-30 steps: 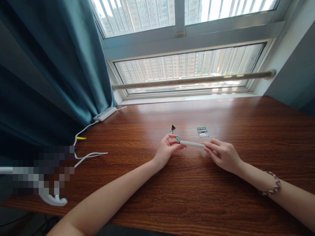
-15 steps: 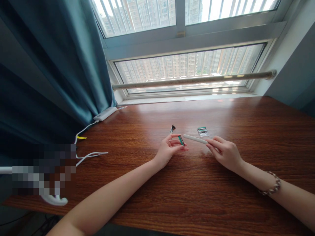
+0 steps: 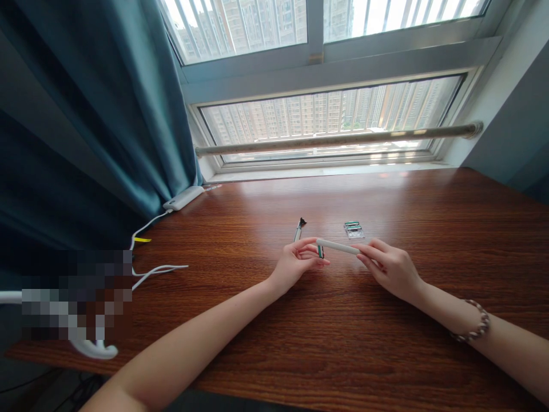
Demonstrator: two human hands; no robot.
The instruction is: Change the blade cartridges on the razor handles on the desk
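Note:
My left hand [image 3: 295, 266] is closed on a small green-and-black razor cartridge [image 3: 321, 252], its edges pinched between fingertips and thumb above the table. A slim whitish stick [image 3: 338, 246], rounded at the end, is gripped between the thumb and fingers of my right hand [image 3: 388, 269]. The stick's left end lies in front of the cartridge's upper part; I cannot tell whether they touch. Just behind my left hand lies a razor [image 3: 298, 230] with a dark head, its lower end hidden. Behind the stick is a clear plastic holder [image 3: 354, 230] with green-and-black cartridges.
The brown wooden table [image 3: 343, 343] reaches to the window sill. A white power strip [image 3: 184, 198] and a white cable [image 3: 160, 269] lie at the left beside the blue curtain [image 3: 141, 114]. A metal bar [image 3: 338, 141] crosses the window.
The stick has shifted slightly left and down, so its tip now overlaps the cartridge. The cartridge has turned more upright and moved a little right in my left hand.

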